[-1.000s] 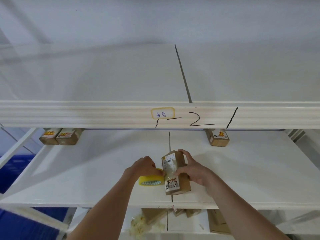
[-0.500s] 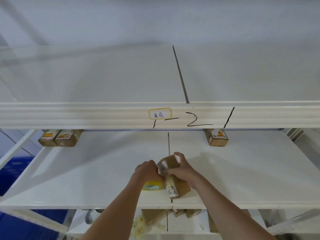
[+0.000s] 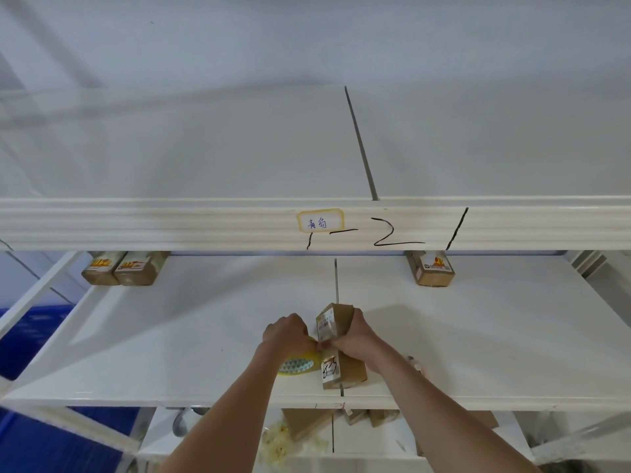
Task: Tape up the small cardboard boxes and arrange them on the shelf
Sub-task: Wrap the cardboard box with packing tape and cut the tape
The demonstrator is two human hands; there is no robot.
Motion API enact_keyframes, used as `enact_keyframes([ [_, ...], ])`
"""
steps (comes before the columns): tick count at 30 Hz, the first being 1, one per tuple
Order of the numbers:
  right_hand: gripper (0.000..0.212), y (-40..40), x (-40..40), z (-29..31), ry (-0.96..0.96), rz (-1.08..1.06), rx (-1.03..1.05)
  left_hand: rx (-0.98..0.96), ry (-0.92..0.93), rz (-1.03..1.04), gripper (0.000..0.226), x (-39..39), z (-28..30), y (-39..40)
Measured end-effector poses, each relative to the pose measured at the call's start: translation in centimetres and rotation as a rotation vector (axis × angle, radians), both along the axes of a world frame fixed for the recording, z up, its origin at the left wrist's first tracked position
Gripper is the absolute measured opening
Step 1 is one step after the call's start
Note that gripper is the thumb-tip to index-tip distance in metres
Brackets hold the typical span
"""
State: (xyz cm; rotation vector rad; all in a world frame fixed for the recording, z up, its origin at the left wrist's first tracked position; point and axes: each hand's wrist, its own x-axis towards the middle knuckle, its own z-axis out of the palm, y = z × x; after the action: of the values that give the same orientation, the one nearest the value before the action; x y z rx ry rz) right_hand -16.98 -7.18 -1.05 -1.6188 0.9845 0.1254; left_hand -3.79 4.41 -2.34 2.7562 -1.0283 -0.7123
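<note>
Left hand (image 3: 285,331) fingers hidden behind tape roll (image 3: 297,363). Box (image 3: 336,346) middle covered by right hand (image 3: 351,341). Lower-shelf cartons (image 3: 307,421), 6 o'clock, mostly hidden; label text (image 3: 318,222) unreadable.

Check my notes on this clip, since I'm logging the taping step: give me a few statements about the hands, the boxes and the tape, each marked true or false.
1. The right hand grips the cardboard box that stands on the middle shelf. True.
2. The left hand rests flat and open on the shelf. False: it is curled round the yellow tape roll, right beside the box.
3. Two boxes sit side by side at the back left of the shelf. True.
4. The back right of the shelf holds three stacked boxes. False: a single box sits there.
5. The tape roll is blue. False: it is yellow.
</note>
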Motion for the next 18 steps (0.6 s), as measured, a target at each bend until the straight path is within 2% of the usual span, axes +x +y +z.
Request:
enact_keyframes([
  [3, 0.102, -0.2, -0.2, -0.4, 0.015, 0.004, 0.020, 0.013, 0.007, -0.014, 0.055, 0.1, 0.1, 0.1],
  [10, 0.077, -1.8, -1.0, -0.3, -0.040, -0.064, 0.120, -0.014, 0.117, -0.004, 0.049, 1.7, 0.9, 0.7],
  [18, 0.079, -3.5, -1.1, 1.4, -0.077, -0.029, 0.118, -0.118, 0.296, 0.014, 0.043, 2.2, 1.8, 1.0],
])
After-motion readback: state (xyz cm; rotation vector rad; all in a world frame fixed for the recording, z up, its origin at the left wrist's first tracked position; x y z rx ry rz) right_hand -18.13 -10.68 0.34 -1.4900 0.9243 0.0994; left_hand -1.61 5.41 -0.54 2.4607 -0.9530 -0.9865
